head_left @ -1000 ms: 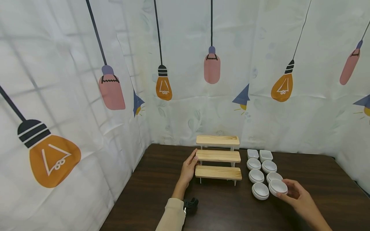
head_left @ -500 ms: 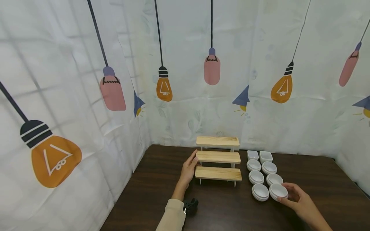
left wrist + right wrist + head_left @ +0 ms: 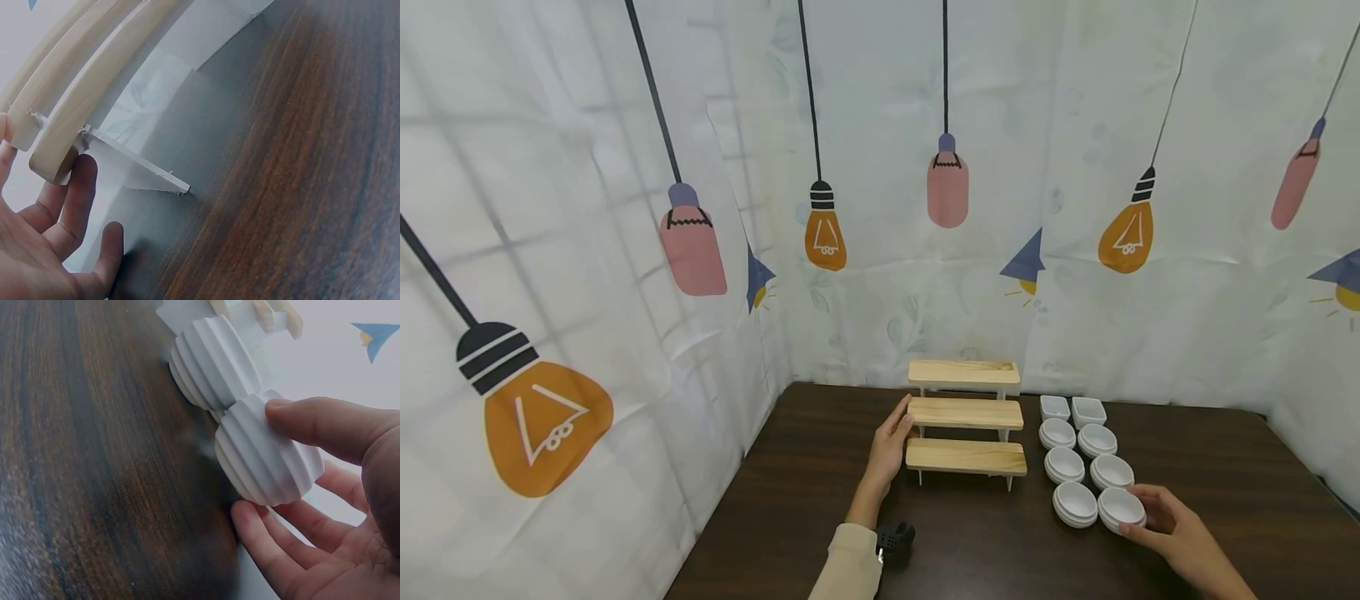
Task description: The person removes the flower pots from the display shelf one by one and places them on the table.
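A three-tier wooden stand (image 3: 966,412) with pale planks on white supports stands near the back of the table. My left hand (image 3: 887,446) holds its left side, fingers at the ends of the middle and lower planks (image 3: 94,87). To the right of the stand, small white bowls (image 3: 1063,465) form two columns, round ones in front and square ones at the back. At the near end of the right column, my right hand (image 3: 1172,529) pinches a stack of round white bowls (image 3: 265,450), thumb on one side and fingers opposite. A neighbouring stack (image 3: 215,362) sits close beside it.
The dark brown wooden table (image 3: 985,558) carries everything. Pale curtains (image 3: 880,317) printed with hanging lamps rise behind it and along the left. A black band (image 3: 895,540) circles my left wrist.
My right hand has lowered the front right stack, shifting it slightly nearer to me, and still pinches it. The left hand has stayed at the stand. The head view has tilted up slightly.
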The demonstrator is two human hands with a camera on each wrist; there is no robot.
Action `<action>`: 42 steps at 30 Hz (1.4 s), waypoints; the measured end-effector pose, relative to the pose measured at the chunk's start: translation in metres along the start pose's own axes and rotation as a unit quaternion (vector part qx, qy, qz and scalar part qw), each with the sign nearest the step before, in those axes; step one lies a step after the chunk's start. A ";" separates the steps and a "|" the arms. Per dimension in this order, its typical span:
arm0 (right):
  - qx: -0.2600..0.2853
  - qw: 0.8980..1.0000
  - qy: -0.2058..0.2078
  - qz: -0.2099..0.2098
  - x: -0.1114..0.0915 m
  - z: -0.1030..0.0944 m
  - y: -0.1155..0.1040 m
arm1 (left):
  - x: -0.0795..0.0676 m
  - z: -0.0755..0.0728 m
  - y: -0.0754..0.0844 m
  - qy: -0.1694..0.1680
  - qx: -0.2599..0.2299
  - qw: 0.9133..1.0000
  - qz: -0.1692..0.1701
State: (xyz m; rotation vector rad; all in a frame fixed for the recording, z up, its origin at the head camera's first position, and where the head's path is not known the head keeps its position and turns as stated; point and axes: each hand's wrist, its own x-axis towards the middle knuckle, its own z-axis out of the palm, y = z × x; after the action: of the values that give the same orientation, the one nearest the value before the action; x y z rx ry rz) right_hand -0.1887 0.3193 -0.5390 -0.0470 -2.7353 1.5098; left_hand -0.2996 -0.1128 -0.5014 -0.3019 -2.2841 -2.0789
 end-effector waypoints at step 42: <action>-0.012 1.000 -0.003 0.003 0.002 0.003 0.009 | 0.018 0.002 -0.038 0.015 0.004 1.000 -0.005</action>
State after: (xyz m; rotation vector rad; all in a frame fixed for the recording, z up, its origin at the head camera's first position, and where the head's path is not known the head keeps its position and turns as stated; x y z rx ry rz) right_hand -0.1905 0.3220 -0.5484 -0.0513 -2.7612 1.4819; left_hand -0.3230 -0.1119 -0.5358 -0.2573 -2.2801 -2.0641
